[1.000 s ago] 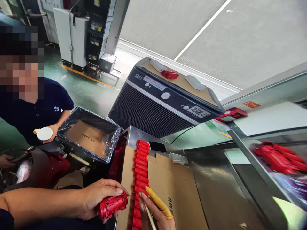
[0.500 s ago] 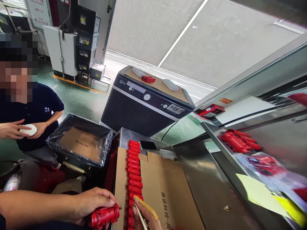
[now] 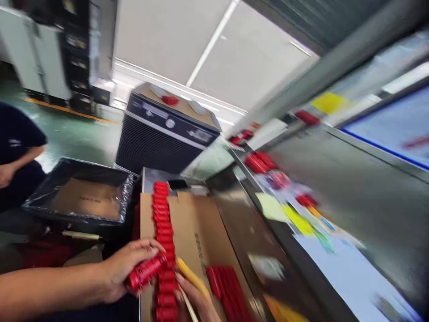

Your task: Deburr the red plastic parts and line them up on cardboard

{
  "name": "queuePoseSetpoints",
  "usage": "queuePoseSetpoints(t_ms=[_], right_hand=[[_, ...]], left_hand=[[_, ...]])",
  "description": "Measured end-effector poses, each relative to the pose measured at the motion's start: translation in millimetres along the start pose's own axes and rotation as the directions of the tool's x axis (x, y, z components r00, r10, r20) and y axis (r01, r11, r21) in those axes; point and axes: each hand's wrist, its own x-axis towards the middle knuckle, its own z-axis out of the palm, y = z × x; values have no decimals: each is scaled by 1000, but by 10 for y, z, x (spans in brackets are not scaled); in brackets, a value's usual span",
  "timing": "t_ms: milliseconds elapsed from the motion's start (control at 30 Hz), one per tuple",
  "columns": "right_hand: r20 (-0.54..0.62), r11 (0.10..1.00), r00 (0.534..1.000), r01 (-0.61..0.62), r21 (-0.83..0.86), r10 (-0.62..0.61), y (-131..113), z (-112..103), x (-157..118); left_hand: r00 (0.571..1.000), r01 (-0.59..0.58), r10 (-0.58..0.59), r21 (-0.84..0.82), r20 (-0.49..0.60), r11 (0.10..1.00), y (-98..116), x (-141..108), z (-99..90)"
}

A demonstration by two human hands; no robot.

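- Head camera, at the hands: the left hand (image 3: 125, 268) comes in from the lower left, its fingers curled firmly around a red plastic part (image 3: 147, 270), which it holds tilted just above a row of red parts.
- The right hand (image 3: 192, 299) sits low in the frame, nearly closed, and pinches a thin pale stick (image 3: 187, 305). A yellow finger cot (image 3: 191, 277) covers one digit, which points up toward the held part.
- The row of red parts (image 3: 162, 232) lies in a long line on a cardboard sheet (image 3: 191, 228), running from the far edge down past both hands. A second, blurred cluster of red parts (image 3: 228, 293) lies on the same sheet, to the right of the right hand.
- The sheet rests on a steel bench (image 3: 231, 192).
- To the left stands a black bin (image 3: 80, 166) lined with clear plastic, with cardboard on its floor.
- Beyond the bin, a co-worker (image 3: 16, 143) in a dark shirt stands with one hand (image 3: 5, 175) at the frame's edge.
- Ahead stands a black grilled machine (image 3: 157, 150) with a red part (image 3: 170, 100) on its top.
- At right, more red parts (image 3: 256, 163) and yellow notes (image 3: 300, 221) lie along a sloped steel shelf (image 3: 335, 197), too blurred to make out in detail.
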Motion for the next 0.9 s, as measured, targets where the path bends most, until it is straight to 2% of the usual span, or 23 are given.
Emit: queuePoseSetpoints(t_ms=[67,167,333,533,900], right_hand=[[-11,999,1000,-25,-26,24,-225,-8,-24],[-25,992,1000,-15,128,18,-369,49,25],[-1,995,998,-65,76,66,-350,138,48],[-10,988,1000,-14,156,16,-313,190,10],[-20,990,1000,9,139,-7,-267,225,-5]], left_hand=[[1000,23,-24,30,3,999,35,-105,28],[999,34,-33,116,-9,993,156,-135,-15],[994,108,-103,174,-34,979,195,-85,-66],[994,100,-92,172,-59,980,160,-97,-30],[992,102,-89,169,-87,980,146,-94,30]])
